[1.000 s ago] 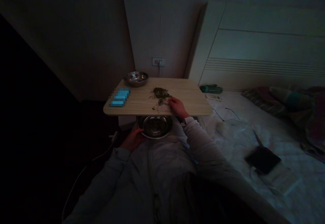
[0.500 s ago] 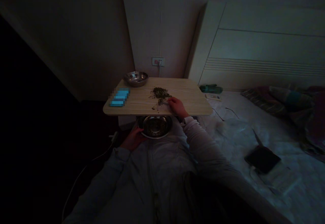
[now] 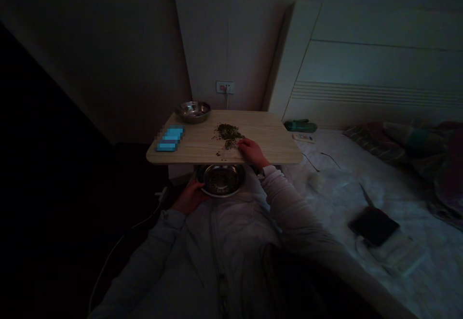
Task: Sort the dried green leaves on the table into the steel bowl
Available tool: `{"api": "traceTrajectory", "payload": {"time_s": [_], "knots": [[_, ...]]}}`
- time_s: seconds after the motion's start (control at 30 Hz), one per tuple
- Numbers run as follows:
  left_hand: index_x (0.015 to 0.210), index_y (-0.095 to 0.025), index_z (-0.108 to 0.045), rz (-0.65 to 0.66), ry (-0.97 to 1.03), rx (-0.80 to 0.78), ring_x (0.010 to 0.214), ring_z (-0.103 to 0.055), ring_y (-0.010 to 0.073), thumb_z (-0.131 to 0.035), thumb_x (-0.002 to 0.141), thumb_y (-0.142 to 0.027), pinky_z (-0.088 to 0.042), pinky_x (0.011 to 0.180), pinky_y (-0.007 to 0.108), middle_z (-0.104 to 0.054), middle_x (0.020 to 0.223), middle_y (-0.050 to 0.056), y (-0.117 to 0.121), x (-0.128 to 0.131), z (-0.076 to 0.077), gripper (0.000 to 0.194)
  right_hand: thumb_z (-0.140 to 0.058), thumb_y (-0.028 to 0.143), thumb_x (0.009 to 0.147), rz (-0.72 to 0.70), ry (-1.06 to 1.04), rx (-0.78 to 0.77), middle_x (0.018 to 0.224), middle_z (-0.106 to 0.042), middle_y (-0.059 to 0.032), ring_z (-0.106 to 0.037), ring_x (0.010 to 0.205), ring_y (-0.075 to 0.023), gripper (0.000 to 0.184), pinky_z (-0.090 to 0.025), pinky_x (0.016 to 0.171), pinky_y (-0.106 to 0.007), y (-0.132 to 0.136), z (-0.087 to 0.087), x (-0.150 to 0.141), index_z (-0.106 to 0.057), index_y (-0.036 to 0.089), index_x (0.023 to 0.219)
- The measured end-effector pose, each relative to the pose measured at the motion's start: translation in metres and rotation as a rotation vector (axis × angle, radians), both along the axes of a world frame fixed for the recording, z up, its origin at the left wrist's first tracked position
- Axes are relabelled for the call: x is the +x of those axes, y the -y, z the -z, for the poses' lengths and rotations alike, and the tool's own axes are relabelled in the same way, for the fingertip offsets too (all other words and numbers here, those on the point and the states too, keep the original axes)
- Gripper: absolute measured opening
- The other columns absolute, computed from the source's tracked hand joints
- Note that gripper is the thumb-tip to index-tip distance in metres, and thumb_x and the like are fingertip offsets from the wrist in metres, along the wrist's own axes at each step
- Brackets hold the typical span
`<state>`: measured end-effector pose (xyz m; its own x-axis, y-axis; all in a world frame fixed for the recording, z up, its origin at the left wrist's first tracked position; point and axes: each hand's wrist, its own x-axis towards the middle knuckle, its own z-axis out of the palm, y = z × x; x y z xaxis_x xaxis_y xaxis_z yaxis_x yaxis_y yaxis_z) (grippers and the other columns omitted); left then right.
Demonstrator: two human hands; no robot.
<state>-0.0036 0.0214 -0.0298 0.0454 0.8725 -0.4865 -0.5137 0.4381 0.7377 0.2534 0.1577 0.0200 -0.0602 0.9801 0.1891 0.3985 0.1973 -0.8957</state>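
With its thumb over the rim, my left hand (image 3: 191, 197) grips a metal bowl (image 3: 236, 188) below the tabletop's near edge, at my lap; a few small bits appear inside. My right hand (image 3: 252, 152) rests on the wooden tabletop (image 3: 273, 138), fingers curled together at the near right side of a loose pile of small dark green grains (image 3: 227, 131). Whether grains are between those fingertips is too dark and small to tell. A few stray grains lie toward the near edge.
A second metal bowl (image 3: 193, 112) stands at the tabletop's back left, with a lit phone (image 3: 170, 139) in front of it. On the bed to the right lie a green bottle (image 3: 301, 126), a remote control (image 3: 303, 138) and a dark flat object (image 3: 374, 226).
My right hand has shifted very slightly left along the tabletop. Stray grains by the near edge lie a little differently. My left hand and the bowl keep their place.
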Motion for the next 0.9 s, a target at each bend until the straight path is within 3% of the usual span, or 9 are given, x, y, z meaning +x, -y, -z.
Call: {"api": "traceTrajectory", "payload": {"time_s": [0.37,0.9], "knots": [[0.117,-0.019,-0.075,0.008,-0.008,0.022,0.085,-0.078,0.0238,-0.076,0.077,-0.007,-0.067,0.077,0.036,-0.083,0.104,0.006,-0.0020,-0.0005,0.0016,0.042,-0.064,0.032,0.082,-0.108,0.068,-0.034,0.077,-0.071,0.0007,-0.063,0.079,-0.0192,0.022,-0.051,0.083,-0.033,0.0010,-0.0029,0.0008,-0.079,0.020,0.091],[0.123,-0.019,-0.076,0.006,-0.010,0.021,0.090,-0.079,0.0246,-0.076,0.078,-0.008,-0.067,0.080,0.037,-0.084,0.107,0.007,-0.0012,-0.0009,0.0024,0.046,-0.063,0.026,0.080,-0.113,0.059,-0.054,0.079,-0.072,-0.0009,-0.064,0.083,-0.0201,0.022,-0.053,0.085,-0.033,0.0008,-0.0033,-0.0004,-0.081,0.020,0.092]]}}
